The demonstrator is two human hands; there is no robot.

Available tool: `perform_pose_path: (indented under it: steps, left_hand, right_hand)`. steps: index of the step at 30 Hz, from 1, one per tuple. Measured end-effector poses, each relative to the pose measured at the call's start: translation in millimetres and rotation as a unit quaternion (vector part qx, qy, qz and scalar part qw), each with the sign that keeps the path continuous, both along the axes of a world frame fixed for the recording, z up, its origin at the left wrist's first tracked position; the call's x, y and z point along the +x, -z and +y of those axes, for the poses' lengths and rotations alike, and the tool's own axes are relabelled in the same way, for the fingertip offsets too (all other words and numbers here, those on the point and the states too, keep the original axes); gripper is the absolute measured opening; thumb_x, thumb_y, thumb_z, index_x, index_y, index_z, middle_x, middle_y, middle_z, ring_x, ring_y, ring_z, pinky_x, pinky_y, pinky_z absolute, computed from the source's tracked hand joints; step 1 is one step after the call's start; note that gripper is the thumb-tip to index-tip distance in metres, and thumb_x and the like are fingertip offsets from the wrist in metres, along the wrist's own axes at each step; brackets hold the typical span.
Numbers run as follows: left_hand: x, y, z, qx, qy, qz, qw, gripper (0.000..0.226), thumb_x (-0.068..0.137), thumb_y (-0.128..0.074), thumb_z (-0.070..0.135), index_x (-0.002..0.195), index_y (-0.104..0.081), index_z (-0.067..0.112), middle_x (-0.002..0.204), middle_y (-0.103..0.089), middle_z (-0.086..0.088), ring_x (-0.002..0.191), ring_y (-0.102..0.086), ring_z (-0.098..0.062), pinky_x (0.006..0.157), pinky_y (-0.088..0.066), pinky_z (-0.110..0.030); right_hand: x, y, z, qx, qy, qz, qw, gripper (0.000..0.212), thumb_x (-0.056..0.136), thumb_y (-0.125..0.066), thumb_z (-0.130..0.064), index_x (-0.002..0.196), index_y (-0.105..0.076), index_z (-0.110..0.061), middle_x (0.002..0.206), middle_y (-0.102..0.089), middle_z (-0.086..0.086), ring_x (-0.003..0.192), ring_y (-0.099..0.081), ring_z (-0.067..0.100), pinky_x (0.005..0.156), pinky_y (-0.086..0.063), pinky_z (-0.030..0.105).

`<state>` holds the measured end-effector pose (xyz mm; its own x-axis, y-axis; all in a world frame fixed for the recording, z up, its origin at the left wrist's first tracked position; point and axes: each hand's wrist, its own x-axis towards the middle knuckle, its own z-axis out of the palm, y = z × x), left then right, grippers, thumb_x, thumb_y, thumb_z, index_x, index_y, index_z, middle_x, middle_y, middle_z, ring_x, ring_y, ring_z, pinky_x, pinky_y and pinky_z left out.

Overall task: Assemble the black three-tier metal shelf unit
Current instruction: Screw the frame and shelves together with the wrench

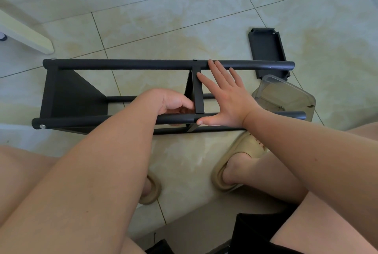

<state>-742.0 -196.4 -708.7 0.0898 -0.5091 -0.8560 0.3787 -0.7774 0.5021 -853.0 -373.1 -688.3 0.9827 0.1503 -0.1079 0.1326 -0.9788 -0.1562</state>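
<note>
Hands meet at the middle tier (198,92): right hand (227,102) spread flat, bracing it, thumb on the near pole (102,121); left hand (173,102) curled at its foot, holding what, I cannot tell. Shelf unit (73,94) lies sideways on the floor (184,18). Best to keep that tier square before tightening. The third tier (266,49) waits beyond.

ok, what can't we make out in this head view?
- Left hand: fingers curl behind the near pole; whether they hold anything is hidden.
- Clear container: contents too small to tell.
- Loose shelf panel: near end covered by the far pole and the container.
- Right hand, open, covers part of the middle shelf.
</note>
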Motion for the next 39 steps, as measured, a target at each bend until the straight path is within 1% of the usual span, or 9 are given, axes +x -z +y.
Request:
perform_pose_path:
  steps: [5, 9, 12, 17, 25, 28, 32, 35, 39]
  left_hand:
    - [-1.3, 0.4, -0.9, -0.025, 0.004, -0.014, 1.0, 0.014, 0.095, -0.054, 0.013, 0.099, -0.067, 0.014, 0.078, -0.064, -0.003, 0.068, -0.057, -0.018, 0.06, -0.046, -0.025]
    - [-0.9, 2.6, -0.6, -0.059, -0.044, 0.0, 0.997, 0.015, 0.093, -0.052, 0.004, 0.101, -0.064, 0.008, 0.086, -0.06, -0.01, 0.075, -0.056, -0.02, 0.071, -0.046, -0.026]
    - [-0.4, 1.9, -0.8, -0.037, -0.053, 0.003, 0.998, 0.016, 0.095, -0.053, 0.012, 0.103, -0.066, 0.01, 0.079, -0.065, -0.004, 0.069, -0.058, -0.017, 0.067, -0.048, -0.027]
    - [0.3, 0.7, -1.2, 0.008, 0.017, -0.014, 1.0, 0.015, 0.094, -0.059, 0.024, 0.102, -0.065, 0.012, 0.078, -0.062, -0.002, 0.073, -0.053, -0.019, 0.07, -0.047, -0.03]
    - [-0.8, 0.4, -0.2, -0.052, -0.039, 0.002, 0.998, 0.017, 0.093, -0.05, 0.003, 0.088, -0.064, 0.011, 0.072, -0.057, -0.002, 0.064, -0.052, -0.014, 0.063, -0.045, -0.023]
    - [-0.7, 0.6, -0.4, -0.043, -0.042, 0.002, 0.998, 0.014, 0.094, -0.053, 0.011, 0.092, -0.067, 0.011, 0.076, -0.061, -0.002, 0.066, -0.054, -0.014, 0.063, -0.046, -0.023]
    - [0.3, 2.6, -0.9, 0.004, 0.026, -0.024, 0.999, 0.017, 0.093, -0.059, 0.023, 0.103, -0.064, 0.011, 0.078, -0.06, -0.004, 0.067, -0.053, -0.019, 0.061, -0.045, -0.027]
    - [-0.2, 0.2, -1.3, -0.013, 0.014, -0.025, 0.999, 0.01, 0.094, -0.056, 0.016, 0.096, -0.064, 0.01, 0.069, -0.058, -0.002, 0.059, -0.052, -0.016, 0.057, -0.043, -0.025]
    - [-0.9, -1.1, -0.1, -0.054, -0.024, -0.006, 0.998, 0.021, 0.093, -0.05, 0.003, 0.081, -0.063, 0.013, 0.07, -0.053, -0.003, 0.059, -0.048, -0.014, 0.059, -0.042, -0.022]
  right_hand:
    - [-0.3, 0.3, 0.3, 0.002, 0.001, 0.0, 1.0, 0.12, 0.068, -0.039, -0.095, 0.162, -0.014, -0.023, 0.169, 0.002, 0.015, 0.156, 0.005, 0.03, 0.125, 0.0, 0.054]
    - [0.0, -0.3, 0.3, 0.001, 0.0, 0.001, 1.0, 0.12, 0.069, -0.039, -0.095, 0.162, -0.014, -0.023, 0.169, 0.003, 0.015, 0.156, 0.005, 0.03, 0.125, 0.002, 0.052]
    - [0.3, -0.6, 0.2, -0.002, 0.0, 0.004, 1.0, 0.12, 0.069, -0.038, -0.095, 0.162, -0.013, -0.023, 0.169, 0.003, 0.015, 0.156, 0.006, 0.03, 0.125, 0.002, 0.052]
    - [0.0, -0.3, 0.8, 0.0, 0.001, 0.001, 1.0, 0.12, 0.068, -0.04, -0.094, 0.162, -0.015, -0.023, 0.169, 0.003, 0.015, 0.156, 0.005, 0.03, 0.125, 0.002, 0.052]
    - [-0.4, -0.9, 1.1, 0.005, 0.004, 0.0, 1.0, 0.12, 0.068, -0.04, -0.094, 0.162, -0.016, -0.023, 0.169, 0.002, 0.015, 0.156, 0.005, 0.03, 0.124, 0.003, 0.051]
    - [0.0, -0.8, 0.6, 0.002, 0.002, 0.003, 1.0, 0.12, 0.068, -0.039, -0.095, 0.162, -0.015, -0.023, 0.169, 0.003, 0.015, 0.156, 0.005, 0.03, 0.125, 0.003, 0.051]
    - [-0.2, 0.2, 0.7, 0.001, 0.002, 0.001, 1.0, 0.12, 0.069, -0.04, -0.095, 0.162, -0.014, -0.024, 0.169, 0.003, 0.015, 0.156, 0.005, 0.03, 0.125, 0.003, 0.051]
    - [0.0, -0.2, 0.6, -0.002, 0.0, 0.003, 1.0, 0.12, 0.069, -0.039, -0.095, 0.162, -0.014, -0.024, 0.169, 0.003, 0.015, 0.156, 0.006, 0.03, 0.125, 0.004, 0.05]
    - [0.1, -0.9, 0.9, -0.002, 0.002, 0.003, 1.0, 0.12, 0.069, -0.039, -0.095, 0.162, -0.014, -0.023, 0.169, 0.003, 0.015, 0.156, 0.006, 0.03, 0.124, 0.004, 0.05]
